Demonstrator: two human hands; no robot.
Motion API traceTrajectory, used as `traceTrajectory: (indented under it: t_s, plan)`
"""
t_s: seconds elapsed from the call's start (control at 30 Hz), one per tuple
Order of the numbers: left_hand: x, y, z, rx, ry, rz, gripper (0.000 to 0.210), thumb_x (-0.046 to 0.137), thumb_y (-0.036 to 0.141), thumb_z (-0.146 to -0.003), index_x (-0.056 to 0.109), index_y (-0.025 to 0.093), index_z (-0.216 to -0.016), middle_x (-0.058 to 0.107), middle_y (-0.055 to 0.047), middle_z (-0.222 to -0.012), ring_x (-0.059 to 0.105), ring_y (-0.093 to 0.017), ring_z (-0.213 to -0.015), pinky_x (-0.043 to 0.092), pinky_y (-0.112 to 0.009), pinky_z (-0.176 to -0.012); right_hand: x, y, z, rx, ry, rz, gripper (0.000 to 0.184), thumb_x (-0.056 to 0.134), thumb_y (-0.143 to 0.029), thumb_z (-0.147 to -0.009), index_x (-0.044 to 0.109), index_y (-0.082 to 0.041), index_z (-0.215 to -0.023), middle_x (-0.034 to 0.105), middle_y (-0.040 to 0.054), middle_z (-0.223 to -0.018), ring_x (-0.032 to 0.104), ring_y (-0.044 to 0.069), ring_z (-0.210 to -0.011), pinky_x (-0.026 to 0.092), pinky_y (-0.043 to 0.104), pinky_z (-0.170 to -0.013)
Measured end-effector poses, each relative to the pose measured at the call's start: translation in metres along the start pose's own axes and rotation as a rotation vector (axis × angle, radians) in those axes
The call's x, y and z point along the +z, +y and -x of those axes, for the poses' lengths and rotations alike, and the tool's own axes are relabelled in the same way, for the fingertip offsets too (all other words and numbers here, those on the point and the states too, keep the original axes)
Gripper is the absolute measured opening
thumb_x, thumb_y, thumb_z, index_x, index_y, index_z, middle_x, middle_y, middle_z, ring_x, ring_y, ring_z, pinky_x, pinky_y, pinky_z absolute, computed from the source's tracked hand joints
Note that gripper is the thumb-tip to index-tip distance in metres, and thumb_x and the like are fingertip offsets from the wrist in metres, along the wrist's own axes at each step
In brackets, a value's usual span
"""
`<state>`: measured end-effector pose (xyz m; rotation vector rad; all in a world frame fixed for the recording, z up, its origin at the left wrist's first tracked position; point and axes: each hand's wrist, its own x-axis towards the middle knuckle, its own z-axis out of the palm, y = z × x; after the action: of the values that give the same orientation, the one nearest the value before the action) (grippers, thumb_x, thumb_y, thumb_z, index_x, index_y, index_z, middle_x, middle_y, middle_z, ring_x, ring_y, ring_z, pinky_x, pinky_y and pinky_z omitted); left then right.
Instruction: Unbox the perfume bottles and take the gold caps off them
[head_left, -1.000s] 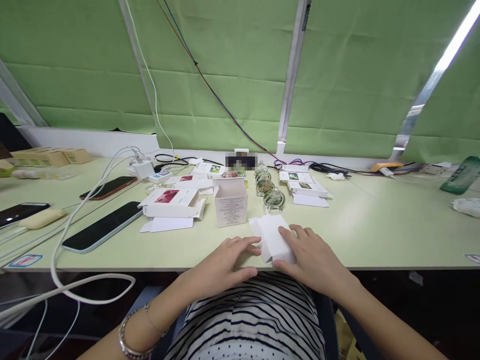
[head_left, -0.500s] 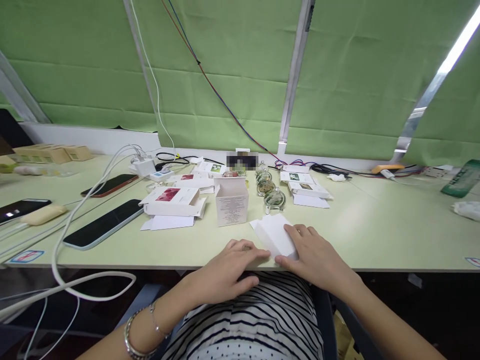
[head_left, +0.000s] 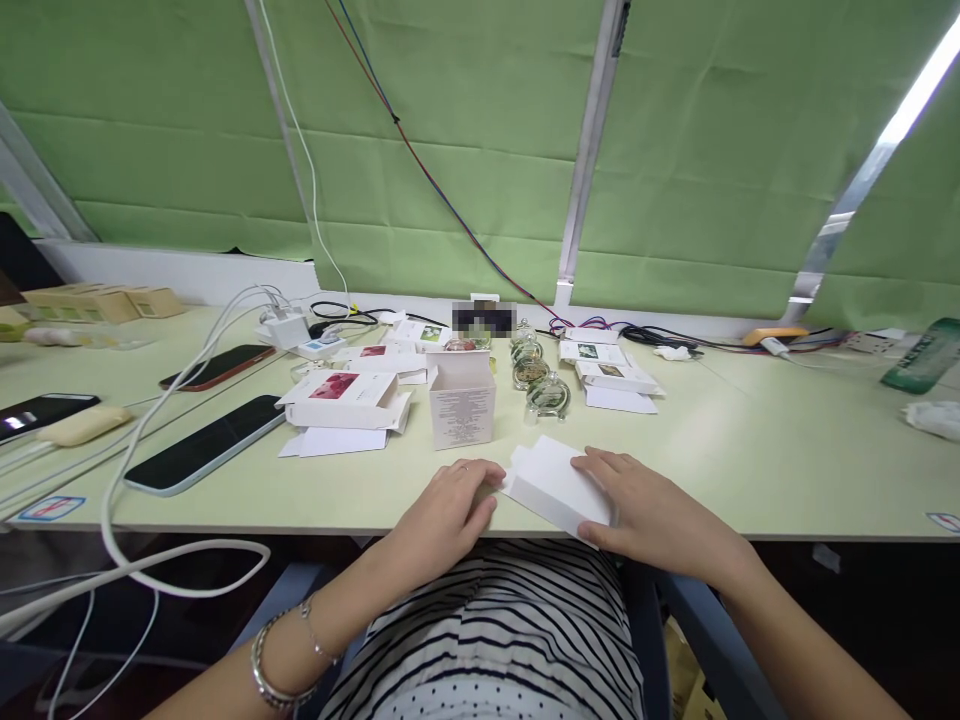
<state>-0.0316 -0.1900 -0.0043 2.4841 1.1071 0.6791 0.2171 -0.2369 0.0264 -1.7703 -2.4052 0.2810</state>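
A small white cardboard box (head_left: 559, 485) lies tilted at the table's front edge, its flaps pointing to the far left. My right hand (head_left: 645, 510) grips its right end, thumb on the near side and fingers over the top. Beside the box's left flap is my left hand (head_left: 454, 505), fingers curved and thumb apart; the fingertips are at the flap, and whether they touch it I cannot tell. Just beyond stands an upright open box (head_left: 463, 415) with printed text. Round glass bottles (head_left: 547, 397) with clear caps stand in a row to its right.
Flattened picture boxes lie at left (head_left: 341, 398) and right (head_left: 619, 377). A phone (head_left: 206, 445) and looping white cables (head_left: 116, 500) take up the left side. Dark cables (head_left: 656, 340) run along the back, and a green bottle (head_left: 921, 357) lies far right.
The white box has turned and now shows its long side face. My left hand has drawn back leftward and up, off the near corner to the flap end. My right hand keeps its hold.
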Motion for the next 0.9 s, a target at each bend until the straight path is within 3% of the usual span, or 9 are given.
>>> traceTrajectory:
  t_s: [0.23,0.47,0.9]
  plan:
    - [-0.001,0.002,-0.001,-0.024,0.022,0.021,0.020,0.041,0.015,-0.081,0.050,0.020,-0.098,0.059,-0.003,-0.098,0.055,-0.019,-0.093,0.044,-0.036,-0.084,-0.004,-0.005,0.003,0.022,-0.039,-0.070,0.065,0.051,-0.044,-0.075,0.035,-0.016,-0.132,0.033,0.0120,-0.139,0.033,0.027,-0.126,0.030,0.040,-0.102]
    - [0.000,0.002,-0.002,-0.004,0.013,0.012,0.021,0.041,0.013,-0.080,0.050,0.020,-0.098,0.059,-0.004,-0.098,0.054,-0.019,-0.094,0.043,-0.038,-0.085,-0.005,-0.004,0.003,0.051,-0.008,-0.104,0.060,0.057,-0.040,-0.071,0.043,-0.020,-0.126,0.040,0.0085,-0.135,0.028,0.030,-0.123,0.033,0.043,-0.097]
    - [0.000,0.000,-0.001,0.002,0.026,0.034,0.021,0.041,0.014,-0.080,0.050,0.021,-0.098,0.059,-0.003,-0.098,0.054,-0.019,-0.094,0.044,-0.037,-0.085,-0.005,0.009,-0.009,-0.058,0.024,-0.149,0.053,0.059,-0.037,-0.070,0.048,-0.024,-0.119,0.047,0.0054,-0.126,0.034,0.027,-0.118,0.034,0.038,-0.096]
